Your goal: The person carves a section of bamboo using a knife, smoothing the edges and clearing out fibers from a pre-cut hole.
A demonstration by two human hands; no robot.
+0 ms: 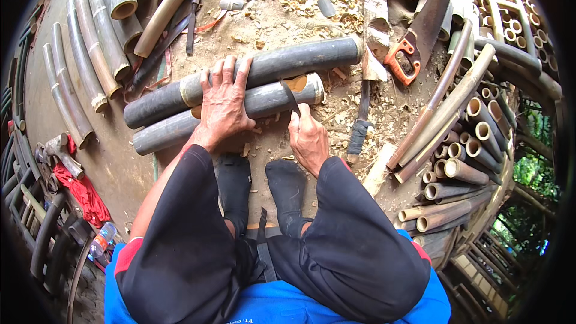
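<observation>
Fingers [228, 71] of the left hand [222, 107] lie slightly apart across the far bamboo tube [303, 60], with the palm bridging down to the near bamboo tube [264, 102]. Curled tight, the right hand's [310, 140] fingers are clamped on a knife [290, 95], its dark blade against the near tube by a scooped, orange-brown cut (the handle is hidden in the fist).

The near tube slants across the ground in front of the person, its cut end toward 2 o'clock and its plain end toward 8 o'clock. Taking it as the dial's centre, the far tube lies just beyond at 12 o'clock, and 2 dark-socked feet [285, 186] rest between 5 and 6 o'clock.

Farther out, pale shavings [303, 0] litter 1 o'clock. A chisel-like tool [195, 12] lies at 11 o'clock, an orange-handled saw [423, 36] at 2 o'clock and a wrapped handle [360, 137] at 3 o'clock. Bamboo pieces [465, 171] are stacked beyond that handle; a row of tubes [93, 60] spans 10 o'clock, and red cloth [81, 197] sits at 8 o'clock.
</observation>
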